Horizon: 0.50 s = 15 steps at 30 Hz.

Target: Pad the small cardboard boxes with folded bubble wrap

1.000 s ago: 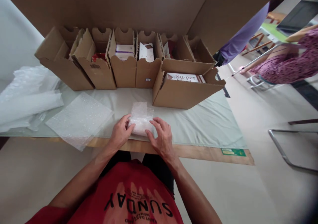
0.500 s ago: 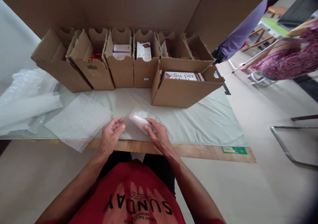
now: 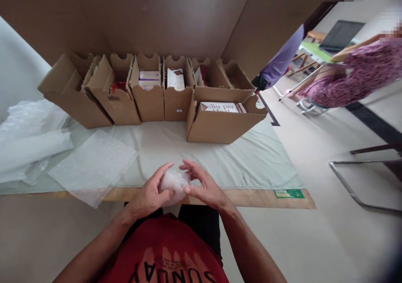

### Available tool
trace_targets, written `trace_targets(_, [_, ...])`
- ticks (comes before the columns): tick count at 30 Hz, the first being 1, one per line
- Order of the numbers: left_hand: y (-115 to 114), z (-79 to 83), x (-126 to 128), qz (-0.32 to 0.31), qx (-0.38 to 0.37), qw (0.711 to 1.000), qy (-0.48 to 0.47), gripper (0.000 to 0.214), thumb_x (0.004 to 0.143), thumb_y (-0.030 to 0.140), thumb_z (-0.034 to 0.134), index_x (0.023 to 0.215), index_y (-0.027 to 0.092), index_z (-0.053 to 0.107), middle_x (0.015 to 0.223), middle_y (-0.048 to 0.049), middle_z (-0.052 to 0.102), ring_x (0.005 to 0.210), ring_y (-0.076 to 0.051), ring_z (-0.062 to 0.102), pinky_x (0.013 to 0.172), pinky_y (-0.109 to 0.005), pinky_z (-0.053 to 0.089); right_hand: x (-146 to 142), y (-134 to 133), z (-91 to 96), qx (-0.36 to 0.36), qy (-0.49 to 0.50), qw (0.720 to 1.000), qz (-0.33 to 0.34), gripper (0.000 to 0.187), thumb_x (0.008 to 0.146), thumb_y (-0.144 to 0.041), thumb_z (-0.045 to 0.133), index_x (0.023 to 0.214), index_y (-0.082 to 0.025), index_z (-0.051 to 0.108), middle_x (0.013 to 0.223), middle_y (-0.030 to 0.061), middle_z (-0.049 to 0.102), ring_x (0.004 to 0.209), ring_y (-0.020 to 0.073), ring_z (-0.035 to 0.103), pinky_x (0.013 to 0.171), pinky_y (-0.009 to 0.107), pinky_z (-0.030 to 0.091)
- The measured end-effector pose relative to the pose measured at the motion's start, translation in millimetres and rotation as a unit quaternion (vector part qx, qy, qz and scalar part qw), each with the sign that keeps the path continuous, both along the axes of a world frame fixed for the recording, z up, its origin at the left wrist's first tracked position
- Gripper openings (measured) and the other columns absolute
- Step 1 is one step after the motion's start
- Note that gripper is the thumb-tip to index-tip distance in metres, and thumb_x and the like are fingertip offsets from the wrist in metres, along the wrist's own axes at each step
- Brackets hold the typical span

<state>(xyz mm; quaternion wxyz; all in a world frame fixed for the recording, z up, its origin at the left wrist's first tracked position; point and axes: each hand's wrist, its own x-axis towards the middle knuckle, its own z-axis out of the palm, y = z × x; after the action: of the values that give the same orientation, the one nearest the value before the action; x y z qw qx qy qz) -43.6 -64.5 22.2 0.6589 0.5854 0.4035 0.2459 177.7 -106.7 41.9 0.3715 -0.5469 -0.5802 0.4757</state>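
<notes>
Bubble-wrapped bundle: between the two hands, above the front edge of the counter.
Long axis: rounded outline, partly covered by fingers; I cannot tell which way it runs or points.
Left hand grip: grasping the bundle's left side, thumb across the near face.
Right hand grip: thumb at the bundle's right edge, fingers arched past it; I cannot tell how firmly it clasps.
Bubble-wrap sheet: flat, left of the hands, one corner overhanging the front edge.
Cardboard file boxes: lined up beyond the hands.
</notes>
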Motion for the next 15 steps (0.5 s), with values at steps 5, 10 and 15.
trace_targets(5, [-6,17.9,16,-0.117,0.078,0.979,0.151,0.09,0.089,0.038,0.066,0.164,0.025,0.018,0.116,-0.0079,0.071,0.09,-0.021,0.068,0.082,-0.033,0.055,2,-2,23.9,-0.033,-0.132,0.987,0.086,0.036,0.083,-0.038,0.074,0.112,-0.019,0.07,0.096,0.0043,0.073,0.083,0.0187,0.062,0.075,0.03,0.046])
trace_targets(10, [7,27.8,20,-0.121,0.145,0.977,0.099,0.094,0.084,0.039,0.071,0.164,0.029,0.02,0.138,-0.0111,0.063,0.117,-0.028,0.064,0.102,-0.042,0.051,35,-1,75.3,0.025,-0.174,0.984,0.042,0.011,0.084,-0.021,0.065,0.094,-0.019,0.069,0.079,0.0006,0.068,0.068,0.0144,0.057,0.063,0.027,0.042])
trace_targets(15, [32,22.6,21,-0.004,0.191,0.981,0.035,0.079,0.089,0.042,0.066,0.159,0.027,0.031,0.143,-0.0131,0.06,0.13,-0.029,0.058,0.111,-0.05,0.046,103,53,147.0,0.13,0.038,0.97,-0.201,0.012,0.083,-0.031,0.072,0.093,-0.025,0.07,0.085,0.0005,0.069,0.075,0.0153,0.063,0.068,0.027,0.052])
